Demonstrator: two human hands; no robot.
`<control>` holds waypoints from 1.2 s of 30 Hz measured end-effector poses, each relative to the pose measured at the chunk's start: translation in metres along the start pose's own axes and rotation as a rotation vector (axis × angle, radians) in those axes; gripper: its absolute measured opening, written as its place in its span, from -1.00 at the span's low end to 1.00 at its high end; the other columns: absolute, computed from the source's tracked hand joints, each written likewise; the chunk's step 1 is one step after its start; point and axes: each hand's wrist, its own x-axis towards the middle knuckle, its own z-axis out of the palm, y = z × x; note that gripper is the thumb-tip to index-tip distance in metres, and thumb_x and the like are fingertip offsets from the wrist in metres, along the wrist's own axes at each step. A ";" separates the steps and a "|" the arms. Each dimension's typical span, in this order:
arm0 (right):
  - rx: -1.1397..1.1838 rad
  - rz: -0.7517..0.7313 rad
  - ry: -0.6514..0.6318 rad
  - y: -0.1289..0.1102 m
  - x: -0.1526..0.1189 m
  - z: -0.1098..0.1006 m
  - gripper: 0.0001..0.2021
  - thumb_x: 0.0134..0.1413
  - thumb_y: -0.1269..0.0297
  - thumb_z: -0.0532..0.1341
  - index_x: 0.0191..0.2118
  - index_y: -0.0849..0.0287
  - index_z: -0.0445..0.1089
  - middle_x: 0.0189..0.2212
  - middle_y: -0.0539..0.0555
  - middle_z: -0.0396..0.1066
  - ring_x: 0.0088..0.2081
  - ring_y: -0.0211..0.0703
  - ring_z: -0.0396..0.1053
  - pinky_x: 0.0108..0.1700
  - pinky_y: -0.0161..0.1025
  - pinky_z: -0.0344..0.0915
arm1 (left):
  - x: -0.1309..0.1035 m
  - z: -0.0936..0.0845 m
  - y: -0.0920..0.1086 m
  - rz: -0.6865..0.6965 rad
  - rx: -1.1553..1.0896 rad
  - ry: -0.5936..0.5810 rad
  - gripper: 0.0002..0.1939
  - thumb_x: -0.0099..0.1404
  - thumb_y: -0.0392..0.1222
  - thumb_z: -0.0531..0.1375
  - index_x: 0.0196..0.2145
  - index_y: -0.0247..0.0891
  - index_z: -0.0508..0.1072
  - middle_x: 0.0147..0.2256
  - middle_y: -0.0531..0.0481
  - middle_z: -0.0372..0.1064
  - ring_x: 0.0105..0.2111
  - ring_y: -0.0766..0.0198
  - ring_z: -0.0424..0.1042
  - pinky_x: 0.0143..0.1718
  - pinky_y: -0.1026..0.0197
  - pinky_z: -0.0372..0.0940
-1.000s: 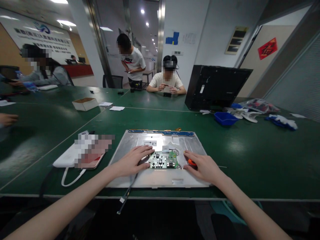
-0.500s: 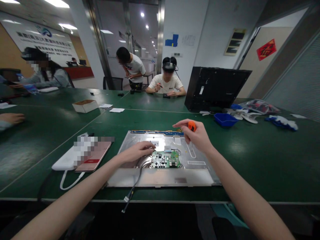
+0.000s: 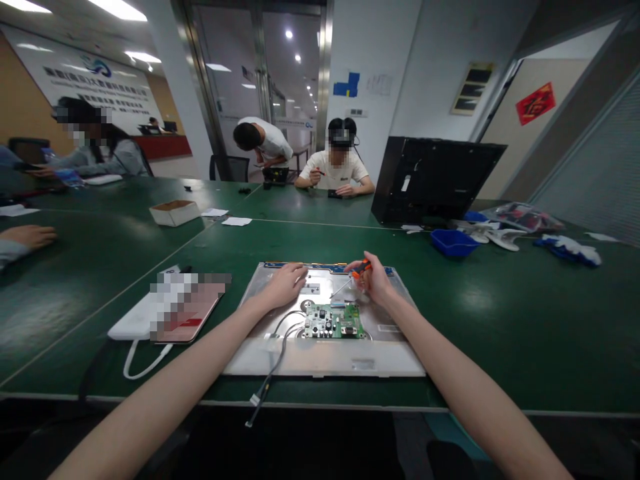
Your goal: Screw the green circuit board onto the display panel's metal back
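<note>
Gripping orange-and-black screwdriver (image 3: 362, 269): right hand (image 3: 376, 283) | left hand (image 3: 286, 284): open on silver metal panel (image 3: 330, 359) | dark cables (image 3: 265, 386) over near edge | black monitor (image 3: 440, 179), blue plastic tray (image 3: 453, 249) far right

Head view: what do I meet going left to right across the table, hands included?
Another person's hand → white block-like device → left hand → green circuit board → right hand → blue tray → blue-and-white cloth bundle.
</note>
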 end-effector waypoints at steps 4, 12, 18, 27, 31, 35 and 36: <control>-0.017 0.006 -0.037 0.003 -0.001 0.007 -0.42 0.07 -0.21 0.01 -0.47 0.22 0.48 -0.76 -0.02 0.24 -0.76 -0.33 0.05 -0.71 -0.36 -0.04 | 0.005 -0.001 0.004 0.041 -0.007 -0.030 -0.64 0.39 -0.28 0.00 0.03 -0.34 0.47 0.09 -0.28 0.37 0.11 -0.03 0.31 0.17 -0.06 0.18; -0.021 -0.052 -0.047 0.002 -0.006 0.008 -0.42 0.12 -0.18 -0.01 -0.42 0.22 0.50 -0.71 0.00 0.29 -0.72 -0.33 0.09 -0.69 -0.38 0.04 | 0.015 -0.014 0.017 0.221 -0.068 -0.142 -0.68 0.32 -0.16 0.17 -0.02 -0.31 0.51 0.01 -0.23 0.42 0.00 -0.02 0.38 0.06 0.01 0.24; -0.019 -0.077 -0.036 -0.001 -0.011 0.012 -0.46 0.07 -0.20 0.06 -0.45 0.19 0.50 -0.68 0.00 0.29 -0.66 -0.32 0.13 -0.67 -0.39 0.03 | 0.009 -0.009 0.019 0.190 -0.254 -0.113 -0.78 0.33 -0.22 0.15 -0.16 -0.29 0.57 -0.17 -0.16 0.48 -0.15 0.10 0.44 -0.08 0.14 0.29; -0.021 -0.092 -0.022 -0.004 -0.014 0.012 -0.49 -0.01 -0.22 0.15 -0.46 0.18 0.50 -0.64 0.00 0.28 -0.63 -0.30 0.15 -0.68 -0.37 0.06 | 0.000 -0.016 0.008 0.026 -0.288 -0.069 -0.86 0.24 -0.34 0.18 -0.31 -0.30 0.56 -0.29 -0.09 0.53 -0.28 0.16 0.47 -0.22 0.20 0.30; -0.021 -0.107 -0.019 -0.002 -0.012 0.011 -0.49 0.01 -0.23 0.15 -0.47 0.18 0.50 -0.65 -0.01 0.29 -0.65 -0.32 0.14 -0.68 -0.37 0.06 | -0.001 -0.018 0.011 0.057 -0.265 -0.020 -0.85 0.28 -0.28 0.19 -0.24 -0.31 0.56 -0.24 -0.12 0.52 -0.25 0.14 0.46 -0.18 0.17 0.31; -0.026 -0.119 -0.020 -0.001 -0.012 0.012 -0.49 0.03 -0.23 0.14 -0.48 0.17 0.50 -0.66 -0.01 0.29 -0.65 -0.31 0.15 -0.68 -0.37 0.07 | 0.000 -0.011 0.018 0.259 -0.253 -0.041 -0.73 0.30 -0.18 0.24 -0.06 -0.26 0.53 -0.05 -0.15 0.46 -0.05 0.09 0.42 0.01 0.11 0.26; -0.028 -0.119 -0.021 -0.001 -0.012 0.012 -0.49 0.03 -0.23 0.15 -0.48 0.16 0.50 -0.66 0.00 0.30 -0.64 -0.31 0.15 -0.68 -0.37 0.08 | 0.001 -0.009 0.019 0.287 -0.257 -0.062 -0.74 0.31 -0.19 0.23 -0.06 -0.26 0.54 -0.06 -0.15 0.47 -0.06 0.11 0.43 0.00 0.13 0.26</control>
